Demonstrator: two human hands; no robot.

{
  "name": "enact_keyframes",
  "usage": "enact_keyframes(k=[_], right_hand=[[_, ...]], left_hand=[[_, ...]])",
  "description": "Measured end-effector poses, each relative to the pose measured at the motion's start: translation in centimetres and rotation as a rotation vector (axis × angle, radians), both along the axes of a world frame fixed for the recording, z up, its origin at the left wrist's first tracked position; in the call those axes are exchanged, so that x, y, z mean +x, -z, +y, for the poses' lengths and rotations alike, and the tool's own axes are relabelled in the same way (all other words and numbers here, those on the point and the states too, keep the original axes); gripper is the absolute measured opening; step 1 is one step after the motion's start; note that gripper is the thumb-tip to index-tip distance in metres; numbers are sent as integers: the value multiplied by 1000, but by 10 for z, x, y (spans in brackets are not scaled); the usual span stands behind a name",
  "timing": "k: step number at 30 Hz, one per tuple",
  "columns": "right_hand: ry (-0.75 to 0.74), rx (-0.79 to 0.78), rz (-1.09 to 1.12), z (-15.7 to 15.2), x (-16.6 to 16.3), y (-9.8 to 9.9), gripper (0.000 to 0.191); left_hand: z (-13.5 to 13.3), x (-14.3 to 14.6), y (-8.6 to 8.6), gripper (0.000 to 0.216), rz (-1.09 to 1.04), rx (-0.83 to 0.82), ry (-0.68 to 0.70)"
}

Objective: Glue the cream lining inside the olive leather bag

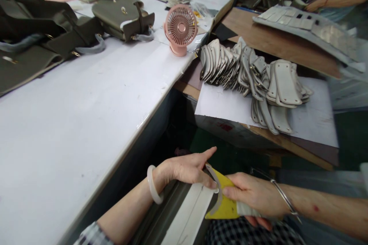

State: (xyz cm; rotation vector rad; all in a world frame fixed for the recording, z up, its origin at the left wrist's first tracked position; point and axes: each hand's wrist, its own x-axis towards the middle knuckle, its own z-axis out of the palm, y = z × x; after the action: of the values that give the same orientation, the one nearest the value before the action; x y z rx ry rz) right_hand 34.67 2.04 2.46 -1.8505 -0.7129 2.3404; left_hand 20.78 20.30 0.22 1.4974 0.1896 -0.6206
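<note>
Both my hands on a grey strap piece and a yellow card, low in front of the white table.

My left hand (188, 170), with a pale bangle (153, 185) on the wrist, lies half closed with thumb and fingers pinching the curved grey strap piece (217, 191) at its upper end, forefinger stretched out straight. My right hand (255, 197), a thin metal bangle (283, 197) on the wrist, is closed around the strap's lower end and the yellow card (225, 206) under it. All of this sits below the near edge of the white table (86, 122). On the table's far side stands a pink fan (180, 28), with olive bags (123, 13) beside it. To the right of the table, on a lower board, lies a heap of grey strap pieces (253, 80). Beyond that heap, another person's arm (333, 2) shows.
</note>
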Motion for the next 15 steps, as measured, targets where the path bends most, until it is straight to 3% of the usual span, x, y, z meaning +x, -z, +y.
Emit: enact_keyframes(k=[11, 15], right_hand=[[155, -13, -44, -12, -17, 8, 43], [197, -35, -59, -11, -26, 4, 36]], left_hand=[[-4, -4, 11, 119, -32, -121, -85], [-6, -4, 18, 122, -50, -219, -100]])
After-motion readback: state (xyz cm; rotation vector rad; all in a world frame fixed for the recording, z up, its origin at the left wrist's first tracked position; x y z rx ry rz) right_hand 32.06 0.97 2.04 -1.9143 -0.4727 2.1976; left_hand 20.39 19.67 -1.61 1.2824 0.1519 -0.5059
